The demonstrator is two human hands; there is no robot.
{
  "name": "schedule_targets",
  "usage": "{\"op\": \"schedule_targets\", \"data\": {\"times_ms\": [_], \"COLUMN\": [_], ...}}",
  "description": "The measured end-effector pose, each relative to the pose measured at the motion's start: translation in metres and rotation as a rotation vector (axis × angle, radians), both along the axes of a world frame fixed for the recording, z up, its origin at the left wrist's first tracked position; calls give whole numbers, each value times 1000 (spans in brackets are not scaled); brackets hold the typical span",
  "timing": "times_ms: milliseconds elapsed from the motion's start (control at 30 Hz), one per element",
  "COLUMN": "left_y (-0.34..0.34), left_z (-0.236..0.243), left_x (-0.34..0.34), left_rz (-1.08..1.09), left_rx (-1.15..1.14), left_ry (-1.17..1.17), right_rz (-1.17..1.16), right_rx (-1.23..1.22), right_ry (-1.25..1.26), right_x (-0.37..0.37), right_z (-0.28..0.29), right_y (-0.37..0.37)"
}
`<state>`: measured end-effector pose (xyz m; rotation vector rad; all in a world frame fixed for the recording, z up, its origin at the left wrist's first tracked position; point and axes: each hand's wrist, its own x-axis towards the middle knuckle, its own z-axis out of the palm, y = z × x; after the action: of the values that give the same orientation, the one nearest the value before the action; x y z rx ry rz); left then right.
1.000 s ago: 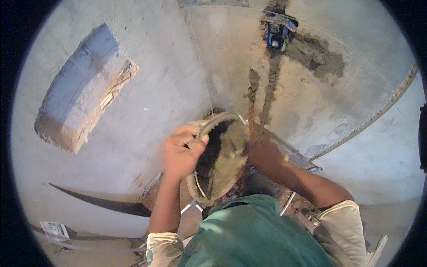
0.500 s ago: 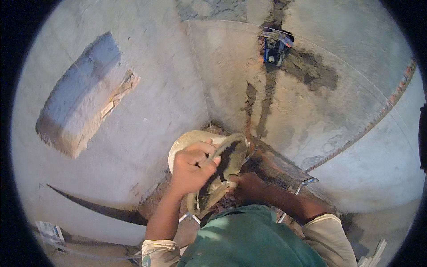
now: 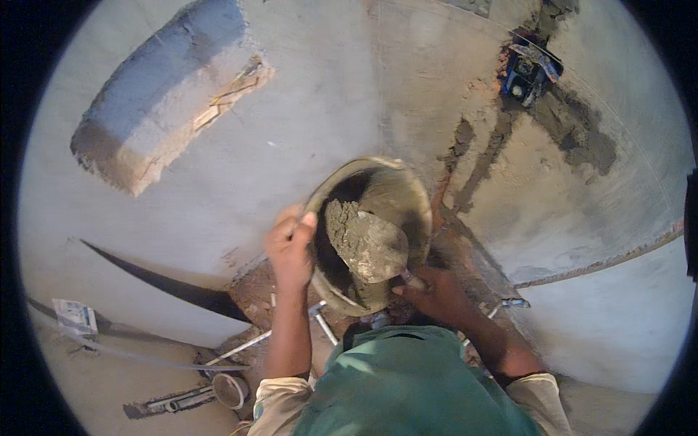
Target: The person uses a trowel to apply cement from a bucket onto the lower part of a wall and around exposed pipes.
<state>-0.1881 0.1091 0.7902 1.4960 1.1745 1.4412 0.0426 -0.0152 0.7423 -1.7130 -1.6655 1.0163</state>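
My left hand (image 3: pixel 291 251) grips the rim of a round, mortar-stained bucket (image 3: pixel 423 200) from its left side, fingers closed over the edge. The bucket is tipped so its inside shows. Within its mouth is a trowel (image 3: pixel 387 251) with a pale, smeared blade, whose handle my right hand (image 3: pixel 438 296) holds at the lower right. Grey wet mortar (image 3: pixel 340 221) lies heaped along the blade's left side. The bucket's bottom is mostly in shadow.
A blue wall box (image 3: pixel 529 76) sits in the right wall, with mortar-filled grooves (image 3: pixel 488 156) running from it. A rough recess (image 3: pixel 171 94) is cut into the left wall. White pipes (image 3: pixel 323 327) stand below the bucket, and a small round tub (image 3: pixel 230 391) is at lower left.
The bucket has been turned so its mouth faces up toward me. My left hand has shifted to its left rim. The trowel and mortar have come into sight, and the view has shifted.
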Motion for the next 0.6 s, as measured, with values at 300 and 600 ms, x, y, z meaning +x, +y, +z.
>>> {"op": "schedule_targets", "data": {"times_ms": [300,600], "left_y": [4,-13], "left_z": [-103,-144], "left_x": [-25,-34], "left_rz": [282,549], "left_rx": [-99,-233], "left_ry": [-29,210], "right_rz": [-251,-453], "right_rx": [64,-128], "right_ry": [4,-84], "right_x": [57,141], "right_z": [-41,-121], "right_y": [4,98]}}
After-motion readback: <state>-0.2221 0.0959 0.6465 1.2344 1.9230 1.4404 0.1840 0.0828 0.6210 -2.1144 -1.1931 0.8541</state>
